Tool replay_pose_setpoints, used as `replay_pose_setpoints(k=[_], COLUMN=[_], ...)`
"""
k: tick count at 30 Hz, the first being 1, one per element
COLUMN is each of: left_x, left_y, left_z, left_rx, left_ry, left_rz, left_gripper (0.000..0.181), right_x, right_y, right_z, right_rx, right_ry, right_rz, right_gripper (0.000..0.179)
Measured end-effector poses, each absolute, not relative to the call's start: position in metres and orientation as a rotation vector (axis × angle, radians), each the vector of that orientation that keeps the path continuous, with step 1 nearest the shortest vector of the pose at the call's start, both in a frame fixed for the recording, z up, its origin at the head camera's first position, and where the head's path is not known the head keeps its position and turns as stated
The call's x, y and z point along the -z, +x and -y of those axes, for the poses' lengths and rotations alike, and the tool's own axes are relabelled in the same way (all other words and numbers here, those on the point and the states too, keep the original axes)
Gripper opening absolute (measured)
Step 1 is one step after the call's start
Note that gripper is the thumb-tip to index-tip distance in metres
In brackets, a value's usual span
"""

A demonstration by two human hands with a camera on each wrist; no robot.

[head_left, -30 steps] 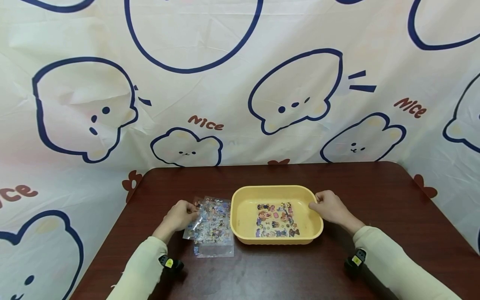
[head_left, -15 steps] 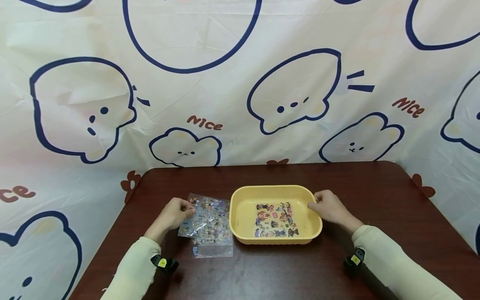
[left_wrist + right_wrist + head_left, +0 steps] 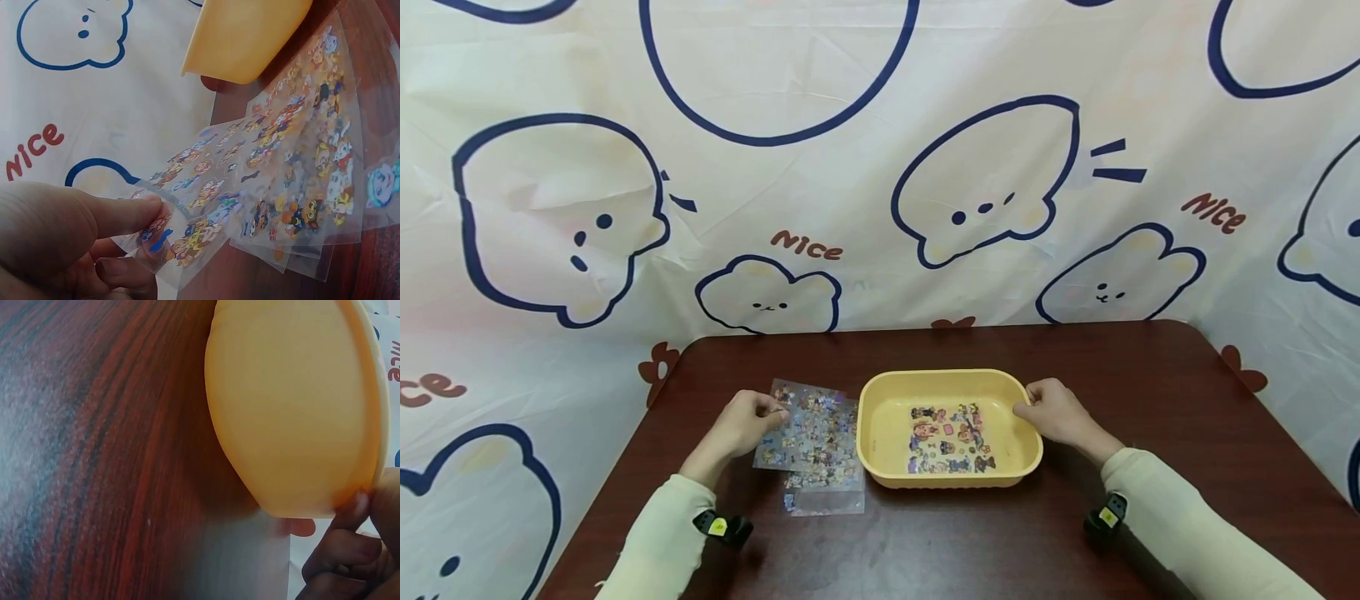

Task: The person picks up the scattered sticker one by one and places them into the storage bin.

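Note:
My left hand (image 3: 747, 423) pinches the edge of a clear sticker sheet (image 3: 206, 181) between thumb and fingers. Small cartoon figures cover the sheet, which is lifted at a slant over a stack of similar clear sheets (image 3: 829, 502) on the table. At the right end of a yellow plastic basin (image 3: 880, 479), my right hand (image 3: 1063, 417) grips the rim, thumb inside and fingers outside. On the basin's floor lies one sticker sheet (image 3: 947, 439). The right wrist view shows the basin's outer wall (image 3: 294, 412) with the fingers at its rim.
Everything stands on a dark brown wooden table (image 3: 955, 550). The stack lies against the basin's left side. Behind the table hangs a pale cloth (image 3: 865, 192) with cartoon outlines. A black band with a small device (image 3: 722, 527) sits on each wrist.
My left hand has moved a little left and up, drawing the pinched sticker sheet partly off the stack. My right hand keeps its grip on the basin.

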State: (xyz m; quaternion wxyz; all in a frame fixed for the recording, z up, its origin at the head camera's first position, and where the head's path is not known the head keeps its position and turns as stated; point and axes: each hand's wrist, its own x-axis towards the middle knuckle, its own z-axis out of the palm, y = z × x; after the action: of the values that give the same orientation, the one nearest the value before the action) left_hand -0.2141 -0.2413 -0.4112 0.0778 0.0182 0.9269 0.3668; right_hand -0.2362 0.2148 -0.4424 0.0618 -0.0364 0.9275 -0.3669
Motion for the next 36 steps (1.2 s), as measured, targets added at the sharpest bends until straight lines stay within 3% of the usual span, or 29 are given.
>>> replay_pose_setpoints(k=[36], left_x=[0.386], left_y=[-0.209], left_z=[0.248], left_rx=[-1.196], left_ry=[0.127], left_rz=[-2.824], left_gripper=[0.018], right_x=[0.44], right_y=[-0.235], right_z=[-0.212], right_rx=[1.092], right_ry=[-0.056], right_rz=[-2.808], right_gripper=[0.034])
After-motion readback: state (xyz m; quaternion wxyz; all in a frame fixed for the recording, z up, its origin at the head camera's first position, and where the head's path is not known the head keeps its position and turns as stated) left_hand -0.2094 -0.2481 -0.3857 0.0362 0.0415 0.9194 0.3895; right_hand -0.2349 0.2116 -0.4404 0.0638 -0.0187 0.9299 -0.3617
